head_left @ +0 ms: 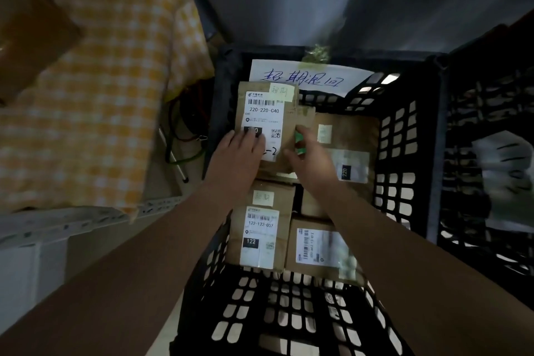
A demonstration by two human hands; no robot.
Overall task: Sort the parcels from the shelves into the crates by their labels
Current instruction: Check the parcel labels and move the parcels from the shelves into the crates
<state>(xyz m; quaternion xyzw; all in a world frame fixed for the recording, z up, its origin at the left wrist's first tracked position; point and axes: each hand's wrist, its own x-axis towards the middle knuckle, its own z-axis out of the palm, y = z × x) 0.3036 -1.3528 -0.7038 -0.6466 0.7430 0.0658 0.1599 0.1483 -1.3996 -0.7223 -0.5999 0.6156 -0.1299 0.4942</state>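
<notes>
We note the brown paper parcel (261,113), label up, far-left in the black lattice plastic crate (404,153), long axis pointing away. Our left hand (242,150) presses fingers flat, together; right hand (313,160) pinches its right edge.

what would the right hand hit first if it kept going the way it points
The 220-220-C40 parcel: the right hand, holding a small green item, points at its right edge and may touch it; depth is unclear.

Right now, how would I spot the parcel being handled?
Find the black crate with the handwritten white sign on its far wall. Below that sign is a brown parcel, left hand flat on it. Its label reads 220-220-C40; the nearer parcel's reads 122-122-C07.
</notes>
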